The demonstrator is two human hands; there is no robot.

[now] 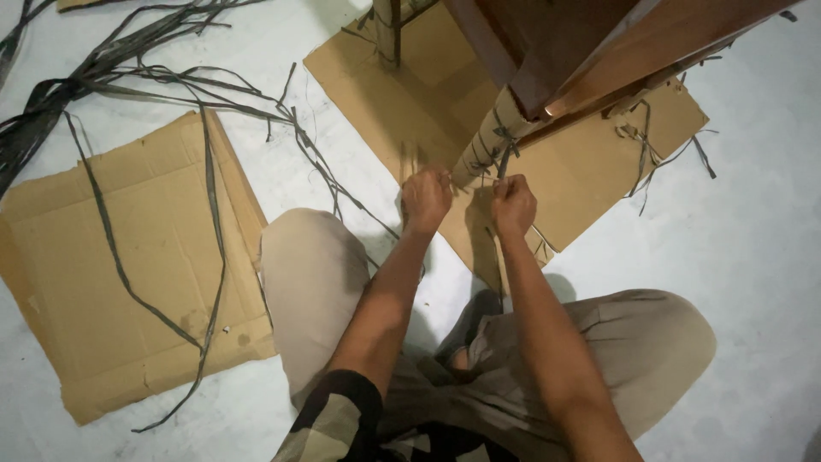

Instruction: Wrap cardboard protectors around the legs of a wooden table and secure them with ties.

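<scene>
Now a dark strap [503, 152] is being pinched by the left hand [425, 198] and right hand [513, 205] around the cardboard-wrapped leg [489, 141]; tension is best being kept even on both ends while it is being knotted.

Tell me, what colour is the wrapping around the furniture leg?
The wrapping is plain brown cardboard, tied with dark strips; the head view shows it.

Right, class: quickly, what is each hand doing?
Left hand: closed, pinching the strap at the wrapped furniture leg.
Right hand: closed on the same strap.
</scene>
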